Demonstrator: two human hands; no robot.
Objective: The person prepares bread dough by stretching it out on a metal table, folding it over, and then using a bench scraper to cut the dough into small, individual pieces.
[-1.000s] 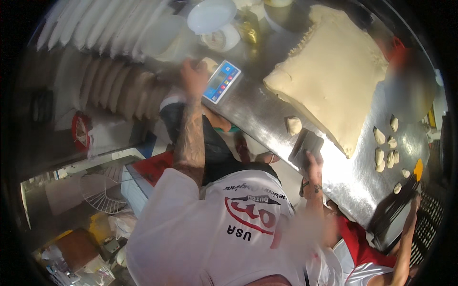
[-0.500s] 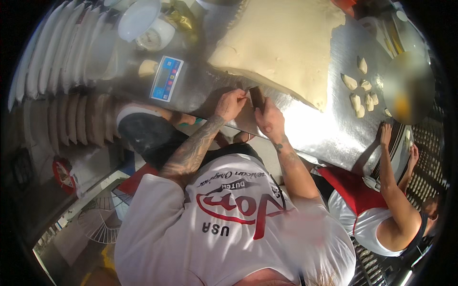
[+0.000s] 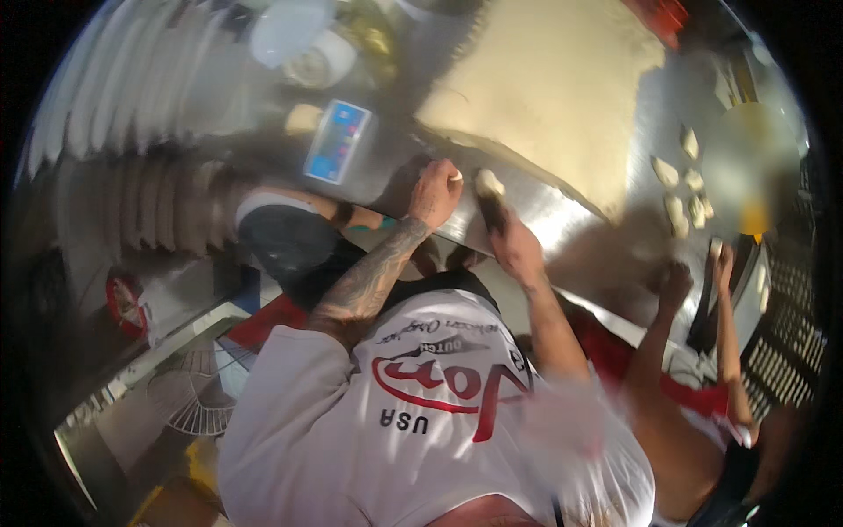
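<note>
My left hand (image 3: 436, 195) is closed at the table's near edge, with a small pale dough piece (image 3: 456, 176) between thumb and fingers. Just beside it, my right hand (image 3: 518, 249) grips a dark, flat scraper (image 3: 492, 212). A dough lump (image 3: 489, 183) rests on or against the scraper's far end; blur hides exactly how it sits. Beyond both hands spreads a thick dough slab (image 3: 544, 97) on the metal table (image 3: 580, 250). To the left lies a blue-faced digital scale (image 3: 338, 143), with another dough piece (image 3: 304, 119) next to it.
Several cut dough pieces (image 3: 674, 215) lie at the table's right. A co-worker's hand (image 3: 722, 263) holds a small piece near a rack of dough pieces (image 3: 790, 334). Stacked sacks (image 3: 114, 97) stand far left, near a white bowl (image 3: 292, 33). Another person's arm (image 3: 320, 206) reaches in from the left.
A dough lump now shows at the scraper's end, and a small piece at my left fingertips. My right hand has drawn slightly back. The co-worker's arms have shifted; the whole view has swung a little.
</note>
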